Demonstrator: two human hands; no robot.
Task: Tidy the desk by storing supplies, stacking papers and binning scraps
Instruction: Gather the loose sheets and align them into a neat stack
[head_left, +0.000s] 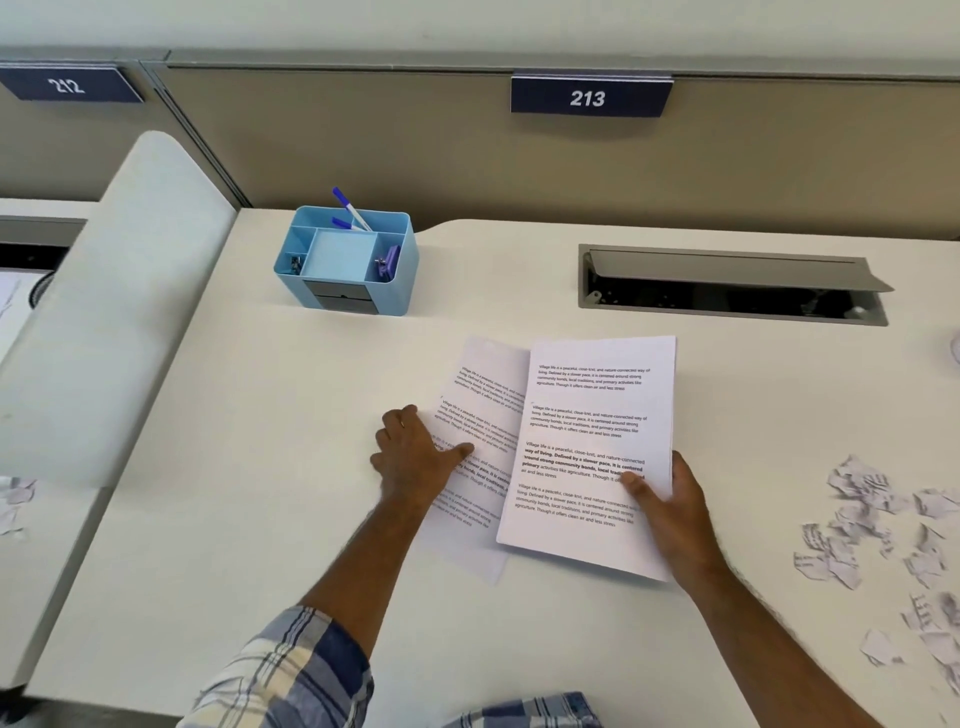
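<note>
A stack of printed sheets (597, 415) is held up off the white desk (260, 519) at mid-frame, with my right hand (670, 509) gripping its lower right edge, thumb on top. Beneath and to the left, a single printed sheet (478, 395) lies askew on the desk. My left hand (415, 457) presses flat on that sheet's left edge, fingers spread. Several torn paper scraps (883, 535) lie scattered at the right. A blue desk organiser (348, 260) at the back left holds pens (350, 208) and small supplies.
An open cable tray (727, 286) is set into the desk at the back right. A white divider panel (104, 312) stands on the left. More scraps (15, 504) lie on the neighbouring desk. Partition wall with label 213 (589, 96) behind.
</note>
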